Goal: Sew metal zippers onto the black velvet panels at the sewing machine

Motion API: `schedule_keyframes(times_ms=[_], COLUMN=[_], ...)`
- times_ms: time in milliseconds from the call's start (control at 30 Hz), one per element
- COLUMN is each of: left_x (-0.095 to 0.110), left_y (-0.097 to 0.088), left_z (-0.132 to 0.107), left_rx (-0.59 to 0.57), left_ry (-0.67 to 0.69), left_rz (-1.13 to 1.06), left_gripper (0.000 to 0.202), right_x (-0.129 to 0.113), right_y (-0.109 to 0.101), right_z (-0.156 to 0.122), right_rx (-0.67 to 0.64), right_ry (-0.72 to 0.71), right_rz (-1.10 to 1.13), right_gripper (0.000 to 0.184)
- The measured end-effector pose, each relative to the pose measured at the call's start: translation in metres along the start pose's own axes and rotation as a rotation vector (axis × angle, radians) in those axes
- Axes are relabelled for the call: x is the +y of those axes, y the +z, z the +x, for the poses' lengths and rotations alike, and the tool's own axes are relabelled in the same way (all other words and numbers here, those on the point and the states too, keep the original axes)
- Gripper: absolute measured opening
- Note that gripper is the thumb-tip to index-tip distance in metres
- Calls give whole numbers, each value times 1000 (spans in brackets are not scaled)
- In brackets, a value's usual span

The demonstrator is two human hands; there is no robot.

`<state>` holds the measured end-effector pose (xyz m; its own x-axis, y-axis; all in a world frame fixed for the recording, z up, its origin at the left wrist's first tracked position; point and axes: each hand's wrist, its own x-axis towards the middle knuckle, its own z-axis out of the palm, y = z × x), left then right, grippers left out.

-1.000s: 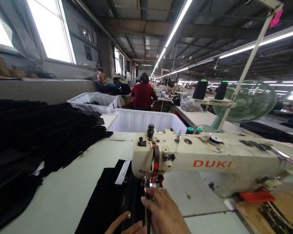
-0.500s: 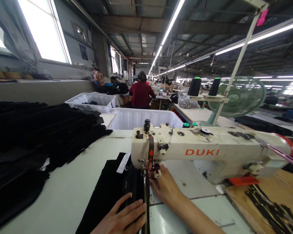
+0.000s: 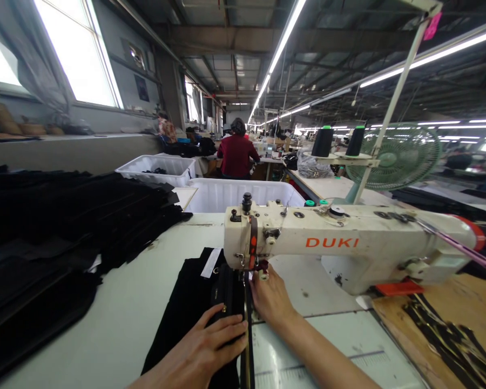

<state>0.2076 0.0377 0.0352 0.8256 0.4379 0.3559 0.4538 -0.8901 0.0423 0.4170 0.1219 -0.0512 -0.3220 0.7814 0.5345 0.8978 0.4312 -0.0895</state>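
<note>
A black fabric piece [image 3: 177, 308] with a white label [image 3: 210, 263] lies on the table, its right edge under the head of a sewing machine [image 3: 285, 235] marked DUKI. Along that edge runs a narrow black strip with a gold line [image 3: 248, 359], probably a zipper. My left hand [image 3: 214, 343] rests on the fabric, fingers stretched out, close to a small gold zipper pull [image 3: 224, 309]. My right hand [image 3: 272, 296] is beside the needle area, its fingers curled in at the fabric's right edge. The machine head partly hides those fingertips.
Stacked black fabric [image 3: 65, 227] covers the left side. Behind the machine stands a white bin [image 3: 243, 194]; a person in a dark red top [image 3: 237, 156] sits beyond. Black-and-gold strips [image 3: 441, 335] lie at right. Thread cones [image 3: 322, 143] and a green fan [image 3: 392, 159] stand behind.
The black fabric and my left hand have shifted slightly forward, toward the machine. My right hand stays by the needle area. The camera view has also moved a little.
</note>
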Motion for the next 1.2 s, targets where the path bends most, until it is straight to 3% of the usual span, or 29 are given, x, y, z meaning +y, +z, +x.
schedule_keyframes(times_ms=[133,333,767,1000,1100,1200], left_x=[2,-5,-12,-13,-12,-9], left_y=[-2,5,9,9,10,8], left_z=[4,2,-4,-1,-5,-6], left_rx=[-99,-194,-278,-378,-362,-258], left_ry=[-37,-15,-70,-148,-125,-80], left_rz=[17,-13,-96,-202,-176,-119], left_gripper=[67,72,69,72,74,68], right_x=[-6,-9,-14,-3,11,20], right_y=[-5,-13,-21,-2,-1,-17], right_z=[-2,2,0,29,37,23], right_rx=[-41,-119,-229,-226,-212,-165], right_ry=[18,53,126,147,127,59], right_rz=[-22,-31,-25,29,83,152], right_gripper=[15,19,20,17,12,16])
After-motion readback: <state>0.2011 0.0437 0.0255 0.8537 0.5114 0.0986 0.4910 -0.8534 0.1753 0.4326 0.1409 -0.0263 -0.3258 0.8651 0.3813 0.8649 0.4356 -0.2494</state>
